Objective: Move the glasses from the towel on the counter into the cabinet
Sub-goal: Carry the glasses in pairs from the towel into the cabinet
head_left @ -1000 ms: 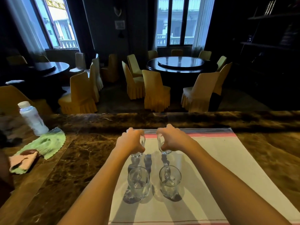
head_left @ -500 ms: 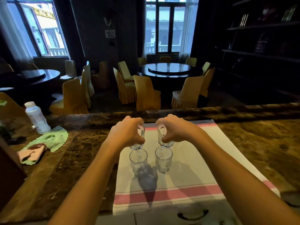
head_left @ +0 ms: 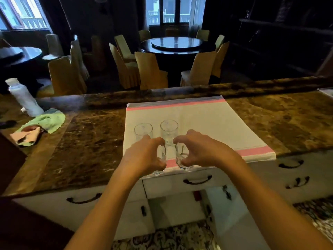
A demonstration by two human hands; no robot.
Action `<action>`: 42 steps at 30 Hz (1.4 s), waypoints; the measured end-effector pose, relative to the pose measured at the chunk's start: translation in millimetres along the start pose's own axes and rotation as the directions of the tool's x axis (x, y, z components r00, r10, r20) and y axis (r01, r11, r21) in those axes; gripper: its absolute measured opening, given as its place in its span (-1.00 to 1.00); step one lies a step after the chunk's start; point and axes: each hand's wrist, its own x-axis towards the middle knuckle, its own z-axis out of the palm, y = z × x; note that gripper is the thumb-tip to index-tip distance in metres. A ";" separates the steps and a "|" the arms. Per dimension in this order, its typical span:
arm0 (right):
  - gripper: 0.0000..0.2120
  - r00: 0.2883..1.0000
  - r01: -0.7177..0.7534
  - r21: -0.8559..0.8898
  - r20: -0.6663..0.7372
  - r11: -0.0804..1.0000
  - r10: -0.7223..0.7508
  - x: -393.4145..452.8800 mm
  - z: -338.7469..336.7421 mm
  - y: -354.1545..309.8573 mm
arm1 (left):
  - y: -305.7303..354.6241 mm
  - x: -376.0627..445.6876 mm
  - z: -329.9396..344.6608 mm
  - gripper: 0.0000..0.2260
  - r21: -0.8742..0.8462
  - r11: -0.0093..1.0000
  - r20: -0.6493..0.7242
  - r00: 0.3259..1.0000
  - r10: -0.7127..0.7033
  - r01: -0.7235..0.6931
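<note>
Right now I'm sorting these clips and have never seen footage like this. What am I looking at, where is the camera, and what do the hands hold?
No machine here: a person wears the camera on the head, looking forward and down at their own bare arms. The left hand grips one small glass, the right hand another, near the counter's front edge. Two more glasses stand on the striped towel. On the marble counter lie a white bottle and a green cloth. White cabinets are below.

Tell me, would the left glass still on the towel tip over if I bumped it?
Probably: the left glass looks tall and narrow. It seems thin and clear, so likely fragile. The soft towel might cushion it.
</note>
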 end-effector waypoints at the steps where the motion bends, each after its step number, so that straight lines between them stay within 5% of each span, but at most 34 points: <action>1: -0.35 1.000 -0.004 0.001 0.014 1.000 0.004 -5.2 8.6 4.2 | 0.9 -4.6 9.4 -0.43 0.001 1.000 0.009 1.000 -0.009 0.009; 11: -0.39 0.977 -0.011 -0.038 0.213 0.999 0.019 -34.2 126.9 55.5 | -2.3 -34.2 142.2 -0.38 0.061 0.992 0.166 0.979 -0.119 0.110; 20: -0.35 0.966 -0.039 -0.024 0.256 0.999 0.044 -12.4 307.4 116.3 | -45.2 -15.9 328.5 -0.34 0.102 0.973 0.253 0.940 -0.228 0.209; 26: -0.57 0.926 -0.067 -0.031 0.370 0.997 0.074 30.1 423.8 158.4 | -83.5 19.3 452.8 -0.60 0.105 0.946 0.350 0.879 -0.323 0.306; 30: -0.46 0.913 -0.087 -0.026 0.398 0.996 0.091 53.9 480.4 184.1 | -117.4 46.5 532.4 -0.41 -0.003 0.930 0.405 0.850 -0.335 0.368; 35: -0.86 0.960 -0.018 -0.022 0.281 1.000 0.024 86.4 549.0 220.2 | -155.6 79.6 609.1 -0.42 0.006 0.965 0.271 0.929 -0.254 0.262; 42: -0.40 0.985 -0.105 0.109 0.150 0.989 0.088 162.4 667.3 274.9 | -200.4 137.4 694.1 -0.46 -0.028 0.963 0.206 0.944 -0.256 0.267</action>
